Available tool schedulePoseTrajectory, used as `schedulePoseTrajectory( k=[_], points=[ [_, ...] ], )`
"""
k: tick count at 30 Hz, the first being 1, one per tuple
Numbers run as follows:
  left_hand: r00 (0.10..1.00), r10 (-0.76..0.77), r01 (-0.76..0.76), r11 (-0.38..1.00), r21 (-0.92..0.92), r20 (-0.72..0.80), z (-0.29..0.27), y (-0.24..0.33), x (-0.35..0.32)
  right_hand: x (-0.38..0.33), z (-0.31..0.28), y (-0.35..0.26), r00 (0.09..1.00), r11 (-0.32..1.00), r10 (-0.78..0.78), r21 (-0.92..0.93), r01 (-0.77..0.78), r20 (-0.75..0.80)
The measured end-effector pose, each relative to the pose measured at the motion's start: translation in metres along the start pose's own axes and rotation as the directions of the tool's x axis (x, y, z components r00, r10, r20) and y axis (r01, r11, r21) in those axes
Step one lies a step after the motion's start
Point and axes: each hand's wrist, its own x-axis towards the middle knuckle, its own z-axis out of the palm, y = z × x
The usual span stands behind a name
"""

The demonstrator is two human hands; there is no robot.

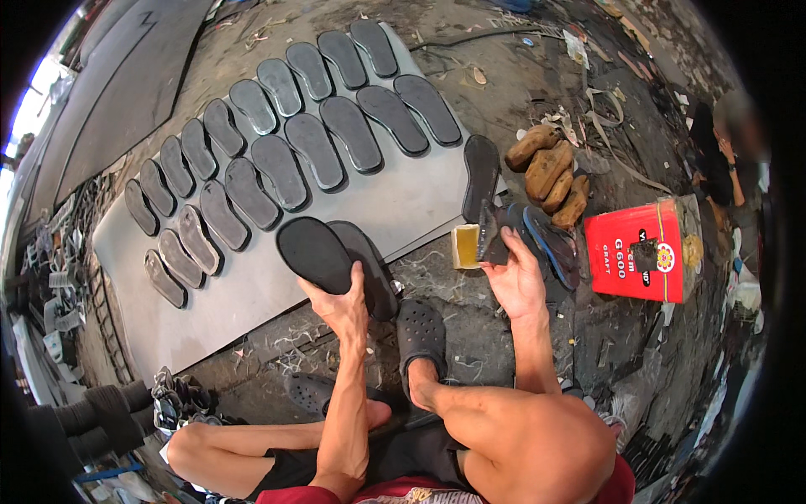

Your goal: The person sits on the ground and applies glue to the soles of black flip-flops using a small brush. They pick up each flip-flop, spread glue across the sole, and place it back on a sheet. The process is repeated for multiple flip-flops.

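In my left hand is a black shoe sole, gripped at its near end with the thumb along its edge. Another dark sole lies on the sheet just behind it, partly covered. My right hand pinches a small dark flat piece between thumb and fingers; its exact kind is unclear. Beside that piece stands a small open box with a yellow inside. Two rows of dark soles are spread over the grey sheet. One single sole rests at its right edge.
Brown wooden shoe lasts lie in a heap at the right, near dark sandals. Farther right stands a red can. My foot wears a grey clog; its mate sits left. Another person's hand shows far right.
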Motion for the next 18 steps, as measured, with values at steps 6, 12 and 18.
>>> schedulePoseTrajectory(
  k=[6,12,18],
  points=[
    [0.662,-0.216,0.68,0.574,-0.455,0.718,-0.016,0.056,-0.007,-0.006,0.06,0.013,0.993,0.946,0.001,-0.321,0.038,0.122],
    [0.628,-0.199,0.684,0.603,-0.411,0.752,-0.013,0.037,-0.036,-0.014,0.087,0.048,0.938,0.515,-0.233,-0.786,0.342,0.256],
    [0.668,-0.099,0.517,0.775,-0.364,0.738,-0.012,0.036,-0.039,-0.011,0.081,0.054,0.926,0.447,-0.287,-0.821,0.357,0.246]
  ],
)
